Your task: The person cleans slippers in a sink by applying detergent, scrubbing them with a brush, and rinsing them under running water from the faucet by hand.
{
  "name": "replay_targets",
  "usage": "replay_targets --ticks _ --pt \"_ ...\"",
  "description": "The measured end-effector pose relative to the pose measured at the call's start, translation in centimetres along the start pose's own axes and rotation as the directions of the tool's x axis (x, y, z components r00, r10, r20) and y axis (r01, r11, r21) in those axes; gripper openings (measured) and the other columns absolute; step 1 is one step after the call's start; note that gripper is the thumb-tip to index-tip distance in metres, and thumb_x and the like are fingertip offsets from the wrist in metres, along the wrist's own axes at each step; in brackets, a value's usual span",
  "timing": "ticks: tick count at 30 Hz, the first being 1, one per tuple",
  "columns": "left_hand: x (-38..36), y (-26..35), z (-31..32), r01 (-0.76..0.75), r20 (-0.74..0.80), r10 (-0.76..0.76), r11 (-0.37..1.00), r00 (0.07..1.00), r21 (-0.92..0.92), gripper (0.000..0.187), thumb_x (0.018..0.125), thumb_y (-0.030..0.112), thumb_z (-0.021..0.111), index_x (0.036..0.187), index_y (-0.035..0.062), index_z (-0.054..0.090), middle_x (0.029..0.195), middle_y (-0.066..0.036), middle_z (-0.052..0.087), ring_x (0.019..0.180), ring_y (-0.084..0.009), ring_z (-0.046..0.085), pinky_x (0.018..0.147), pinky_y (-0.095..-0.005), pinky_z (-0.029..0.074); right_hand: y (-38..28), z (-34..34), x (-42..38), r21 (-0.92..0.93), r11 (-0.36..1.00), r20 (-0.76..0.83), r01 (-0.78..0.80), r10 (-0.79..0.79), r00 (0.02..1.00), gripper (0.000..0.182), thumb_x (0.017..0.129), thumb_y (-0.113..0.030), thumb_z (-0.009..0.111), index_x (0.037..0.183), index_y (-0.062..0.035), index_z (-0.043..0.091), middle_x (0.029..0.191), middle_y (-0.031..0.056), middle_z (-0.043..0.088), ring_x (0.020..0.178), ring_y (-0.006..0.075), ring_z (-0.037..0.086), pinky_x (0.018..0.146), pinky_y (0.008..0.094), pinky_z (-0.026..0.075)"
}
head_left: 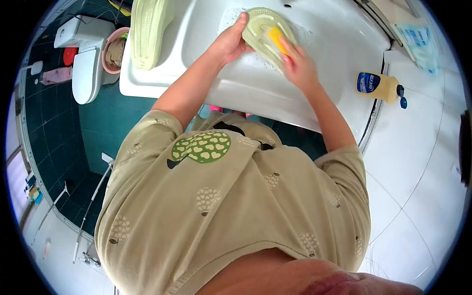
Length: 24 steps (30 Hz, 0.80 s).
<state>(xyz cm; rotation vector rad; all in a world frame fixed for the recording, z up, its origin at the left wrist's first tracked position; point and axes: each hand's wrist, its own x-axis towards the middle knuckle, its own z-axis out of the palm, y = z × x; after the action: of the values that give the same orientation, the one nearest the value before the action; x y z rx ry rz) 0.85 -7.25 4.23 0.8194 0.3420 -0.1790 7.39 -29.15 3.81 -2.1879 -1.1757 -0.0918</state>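
A pale green slipper (256,30) is held over the white sink basin (334,64), its patterned sole facing up. My left hand (231,42) grips it along the left side, thumb at the edge of the sole. Pressed to the sole is a yellow scrubber (278,38), a small block partly covered by fingers. My right hand (299,64) is closed around that block. White suds lie around the slipper in the basin. A matching slipper (146,39) rests sole up on the sink's left ledge.
A bottle of yellowish liquid (381,86) lies on the sink's right rim, with a blue-and-white packet (420,44) beyond it. At left stand a white toilet (87,73) and a pink basin (107,51) holding cloth.
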Motion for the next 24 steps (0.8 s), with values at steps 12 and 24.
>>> replay_targets --ticks 12,24 --pt "1.6 -0.4 -2.7 0.061 -0.190 -0.056 0.998 0.980 0.018 0.043 0.084 0.022 0.061 0.120 0.0040 0.046 0.112 -0.015 0.057 0.094 -0.0280 0.061 0.074 -0.0414 0.055 4.6 -0.7 -0.6 0.091 0.839 0.076 -0.536 0.531 0.844 0.041 0.087 -0.024 0.056 0.128 -0.0212 0.052 0.087 0.0167 0.064 0.076 0.0278 0.062 0.068 0.0345 0.048" --pt "2.1 2.7 -3.1 -0.025 -0.258 -0.011 0.991 0.966 -0.134 0.042 0.090 0.028 0.054 0.122 0.0015 0.048 0.115 -0.015 0.057 0.104 -0.0285 0.056 0.085 -0.0430 0.048 8.6 -3.5 6.1 0.226 0.927 -0.218 -0.299 0.348 0.912 0.047 0.085 -0.026 0.062 0.126 -0.0036 0.051 0.113 0.0178 0.060 0.102 0.0258 0.059 0.088 0.0351 0.045"
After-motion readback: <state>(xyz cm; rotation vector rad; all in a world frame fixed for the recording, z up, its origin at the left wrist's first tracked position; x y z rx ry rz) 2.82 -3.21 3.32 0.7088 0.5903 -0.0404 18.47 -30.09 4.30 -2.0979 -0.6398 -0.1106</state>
